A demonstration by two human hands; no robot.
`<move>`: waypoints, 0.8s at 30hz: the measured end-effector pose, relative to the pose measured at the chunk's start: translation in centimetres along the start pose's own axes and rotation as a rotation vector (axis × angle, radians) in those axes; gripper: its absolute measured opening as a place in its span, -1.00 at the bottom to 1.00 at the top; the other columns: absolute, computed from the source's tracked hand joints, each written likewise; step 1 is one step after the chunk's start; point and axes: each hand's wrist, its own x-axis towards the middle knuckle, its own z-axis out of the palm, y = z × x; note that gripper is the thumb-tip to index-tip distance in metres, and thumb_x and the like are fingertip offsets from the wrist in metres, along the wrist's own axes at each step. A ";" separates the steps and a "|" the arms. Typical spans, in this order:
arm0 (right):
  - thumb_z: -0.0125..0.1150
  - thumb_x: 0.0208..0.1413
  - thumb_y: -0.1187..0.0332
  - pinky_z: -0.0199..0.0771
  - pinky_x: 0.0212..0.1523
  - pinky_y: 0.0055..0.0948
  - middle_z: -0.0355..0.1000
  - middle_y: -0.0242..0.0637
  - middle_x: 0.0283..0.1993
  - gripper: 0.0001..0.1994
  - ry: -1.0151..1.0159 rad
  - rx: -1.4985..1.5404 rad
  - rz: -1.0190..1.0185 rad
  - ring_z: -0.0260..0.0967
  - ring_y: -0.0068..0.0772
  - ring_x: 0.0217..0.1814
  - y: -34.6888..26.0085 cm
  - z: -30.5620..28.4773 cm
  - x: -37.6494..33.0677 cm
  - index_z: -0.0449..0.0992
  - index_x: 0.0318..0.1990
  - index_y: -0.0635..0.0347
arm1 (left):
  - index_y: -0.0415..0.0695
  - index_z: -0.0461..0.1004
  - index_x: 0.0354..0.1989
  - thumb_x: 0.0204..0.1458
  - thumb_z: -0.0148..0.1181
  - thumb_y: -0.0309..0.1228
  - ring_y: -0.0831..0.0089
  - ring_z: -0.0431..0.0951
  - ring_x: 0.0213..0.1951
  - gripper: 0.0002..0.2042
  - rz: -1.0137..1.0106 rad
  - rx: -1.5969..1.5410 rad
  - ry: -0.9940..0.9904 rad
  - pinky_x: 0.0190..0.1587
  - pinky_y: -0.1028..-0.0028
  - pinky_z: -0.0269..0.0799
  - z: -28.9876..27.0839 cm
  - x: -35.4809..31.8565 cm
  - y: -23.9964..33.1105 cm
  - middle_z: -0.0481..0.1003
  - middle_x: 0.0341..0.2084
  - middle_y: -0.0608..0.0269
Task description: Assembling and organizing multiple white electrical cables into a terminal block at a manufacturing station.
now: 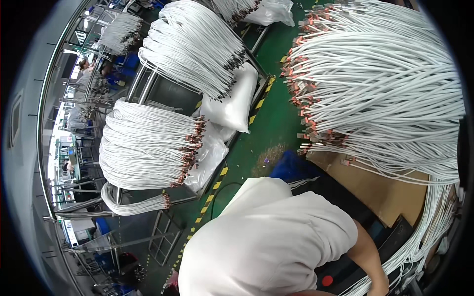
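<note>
Neither of my hands can be made out. At the lower middle, large in view, is a person's white-shirted torso (pixel 252 241); whether it is my own body or a co-worker's I cannot tell. From its short sleeve a bare arm (pixel 368 251) runs down to the lower edge, beside loose white cables (pixel 419 246). The hand at its end is cut off there, fingers hidden. A thick heap of white cables (pixel 375 84) fills the upper right, its ends fitted with orange-brown connectors (pixel 308 84).
Brown cardboard (pixel 390 195) lies under the heap's near side. At the left, thick cable bundles (pixel 148 148) hang over metal rails (pixel 140 86), beside white plastic bags (pixel 237 93). Yellow-black tape (pixel 212 192) lines the green floor (pixel 269 118). A red round spot (pixel 327 280) shows near the arm.
</note>
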 end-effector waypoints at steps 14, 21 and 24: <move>0.20 0.30 0.10 0.33 -0.30 -0.38 0.36 -0.31 -0.40 -0.66 0.362 0.323 -0.060 0.25 -0.44 -0.37 11.4 5.3 -9.4 0.48 -0.08 0.23 | -0.27 0.63 -0.30 0.12 0.11 -0.16 -0.01 0.60 -0.22 -0.64 -0.226 -0.348 0.224 -0.18 0.14 0.47 0.1 1.6 -1.6 0.59 -0.33 -0.16; 0.24 0.26 0.09 0.12 0.29 -0.26 0.14 -0.14 0.35 -0.48 0.397 0.461 0.102 0.12 -0.30 0.32 24.5 10.0 -17.6 0.35 0.30 0.05 | -0.13 0.69 -0.23 0.15 0.17 -0.20 0.40 0.55 -0.36 -0.72 -0.327 -0.502 -0.767 -0.34 0.35 0.46 -2.0 5.3 -1.1 0.61 -0.38 0.22; 0.19 0.26 0.17 0.15 0.08 -0.39 0.22 -0.25 0.16 -0.59 0.504 0.521 0.071 0.15 -0.45 0.10 21.8 11.9 -18.9 0.36 0.18 0.11 | -0.12 0.69 -0.18 0.16 0.18 -0.26 0.48 0.52 -0.36 -0.76 -0.320 -0.608 -0.971 -0.34 0.44 0.46 1.0 8.4 2.0 0.60 -0.37 0.29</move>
